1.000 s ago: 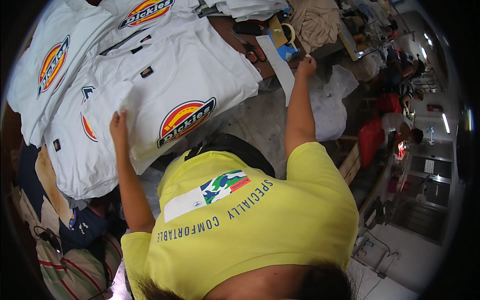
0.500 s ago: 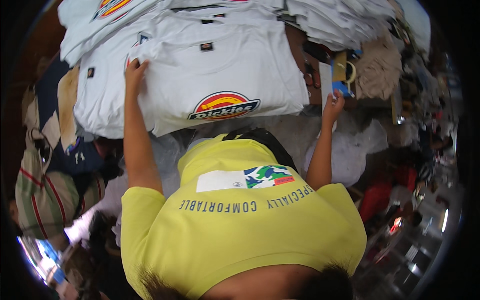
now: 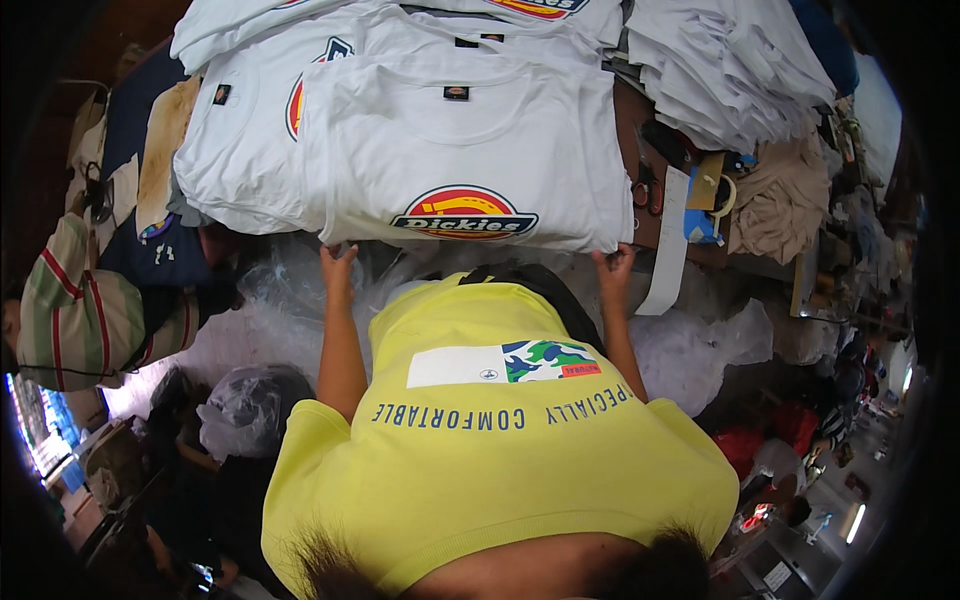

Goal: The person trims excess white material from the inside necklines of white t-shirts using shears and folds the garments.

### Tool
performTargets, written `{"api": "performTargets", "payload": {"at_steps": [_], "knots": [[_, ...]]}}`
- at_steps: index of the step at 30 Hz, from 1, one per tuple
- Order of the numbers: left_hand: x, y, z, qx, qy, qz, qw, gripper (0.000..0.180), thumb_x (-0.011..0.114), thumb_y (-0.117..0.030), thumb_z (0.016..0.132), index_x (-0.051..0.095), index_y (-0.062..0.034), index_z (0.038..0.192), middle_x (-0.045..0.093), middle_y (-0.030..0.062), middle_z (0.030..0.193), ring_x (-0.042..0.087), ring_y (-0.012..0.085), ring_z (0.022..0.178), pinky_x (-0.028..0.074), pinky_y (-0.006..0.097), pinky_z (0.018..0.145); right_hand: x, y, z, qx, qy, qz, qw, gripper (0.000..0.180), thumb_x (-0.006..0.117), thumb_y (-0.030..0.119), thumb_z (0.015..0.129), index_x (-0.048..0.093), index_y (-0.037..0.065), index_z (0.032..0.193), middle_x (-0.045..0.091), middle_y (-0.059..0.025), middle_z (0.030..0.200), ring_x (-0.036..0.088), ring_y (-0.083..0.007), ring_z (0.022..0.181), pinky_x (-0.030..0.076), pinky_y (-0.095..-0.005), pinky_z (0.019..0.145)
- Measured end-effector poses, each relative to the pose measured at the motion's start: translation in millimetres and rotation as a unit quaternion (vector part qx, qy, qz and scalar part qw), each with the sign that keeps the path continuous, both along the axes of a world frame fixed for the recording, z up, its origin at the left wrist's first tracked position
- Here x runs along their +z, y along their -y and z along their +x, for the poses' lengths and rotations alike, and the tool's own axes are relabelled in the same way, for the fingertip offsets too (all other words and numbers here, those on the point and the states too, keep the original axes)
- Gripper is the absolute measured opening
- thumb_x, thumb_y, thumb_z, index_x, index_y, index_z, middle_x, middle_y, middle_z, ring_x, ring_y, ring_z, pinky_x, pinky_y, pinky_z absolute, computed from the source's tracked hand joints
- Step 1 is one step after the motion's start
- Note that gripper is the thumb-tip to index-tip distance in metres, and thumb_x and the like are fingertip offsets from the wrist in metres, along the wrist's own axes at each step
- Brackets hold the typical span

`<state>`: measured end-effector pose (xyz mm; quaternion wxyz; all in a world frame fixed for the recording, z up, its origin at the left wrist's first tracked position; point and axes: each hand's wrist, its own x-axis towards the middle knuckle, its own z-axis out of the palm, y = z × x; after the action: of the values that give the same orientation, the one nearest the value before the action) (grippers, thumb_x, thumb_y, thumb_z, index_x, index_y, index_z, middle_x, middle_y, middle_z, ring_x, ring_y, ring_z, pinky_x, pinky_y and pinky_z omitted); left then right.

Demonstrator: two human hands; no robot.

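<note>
A folded white T-shirt point(image 3: 480, 150) lies in front of me, with a red, yellow and blue printed logo near its front edge and a small dark label at the collar. My left hand point(image 3: 338, 264) pinches its near left corner. At the near right corner, my right hand point(image 3: 613, 266) has its fingers closed on the hem. Beneath and to the left is another white T-shirt point(image 3: 245, 150), turned so its logo shows sideways. More white shirts point(image 3: 400, 22) are layered behind.
A pile of white cloth point(image 3: 725, 65) stands at the back right. Scissors point(image 3: 650, 190), a strip of white paper point(image 3: 668, 245), a roll of tape point(image 3: 725, 195) and crumpled beige fabric point(image 3: 785, 200) lie at the right. A striped bag point(image 3: 85, 315) sits at the left; plastic bags point(image 3: 700, 345) lie below the table edge.
My left hand has come from the shirt's left side down to its near left corner. My right hand has moved left from beside the paper strip to the near right corner.
</note>
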<state>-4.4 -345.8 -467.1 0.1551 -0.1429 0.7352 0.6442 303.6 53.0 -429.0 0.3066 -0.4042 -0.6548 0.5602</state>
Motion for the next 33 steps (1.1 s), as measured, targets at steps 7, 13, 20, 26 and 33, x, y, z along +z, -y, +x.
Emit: {"api": "performTargets", "payload": {"at_steps": [7,13,20,26,33], "knots": [[20.6,29.8,-10.0,-0.133,0.053,0.032,0.989,0.029,0.065,-0.019,0.082,0.054,-0.0062,0.105,0.059,0.007,0.094,0.057,0.0138,0.081,0.043,0.025,0.066,-10.9,-16.2,14.8,0.082,0.14,-0.168,0.972,0.031,0.064,0.026,0.084,0.06,0.001,0.103,0.062,-0.0013,0.091,0.058,-0.0123,0.085,0.045,-0.025,0.077],[203.7,33.0,-31.8,-0.099,-0.111,0.11,0.983,0.026,0.062,-0.009,0.083,0.046,-0.006,0.104,0.059,0.0046,0.08,0.058,0.0101,0.064,0.051,0.025,0.057,149.5,-60.7,0.5,0.273,0.149,-0.176,0.934,0.033,0.059,0.025,0.087,0.061,-0.004,0.101,0.065,-0.0065,0.09,0.061,-0.0127,0.081,0.048,-0.0268,0.074],[371.9,60.6,-70.2,-0.059,-0.416,0.277,0.864,0.032,0.054,-0.004,0.087,0.045,-0.0077,0.118,0.061,0.0123,0.098,0.061,0.0196,0.088,0.05,0.031,0.078,311.3,-103.7,-39.5,0.158,-0.308,-0.144,0.927,0.029,0.058,0.022,0.087,0.055,0.001,0.108,0.062,-0.0095,0.104,0.061,-0.018,0.094,0.049,-0.0343,0.082],[440.3,65.5,-160.6,-0.11,-0.418,0.265,0.862,0.033,0.05,-0.012,0.091,0.045,0.0026,0.121,0.059,0.0153,0.104,0.059,0.0217,0.096,0.049,0.034,0.086,415.1,-109.4,-158.6,0.409,-0.363,-0.209,0.811,0.038,0.043,0.026,0.094,0.047,-0.001,0.121,0.052,-0.0186,0.121,0.049,-0.0314,0.115,0.034,-0.0534,0.099],[488.5,44.8,-335.4,-0.028,-0.406,0.179,0.896,0.031,0.058,-0.017,0.088,0.05,-0.0035,0.114,0.057,0.0042,0.098,0.06,0.0186,0.087,0.047,0.033,0.088,432.8,-130.7,-390.0,0.364,-0.216,-0.141,0.895,0.036,0.049,0.027,0.092,0.05,0.0,0.115,0.053,-0.0163,0.12,0.05,-0.029,0.114,0.042,-0.0463,0.095]]}}
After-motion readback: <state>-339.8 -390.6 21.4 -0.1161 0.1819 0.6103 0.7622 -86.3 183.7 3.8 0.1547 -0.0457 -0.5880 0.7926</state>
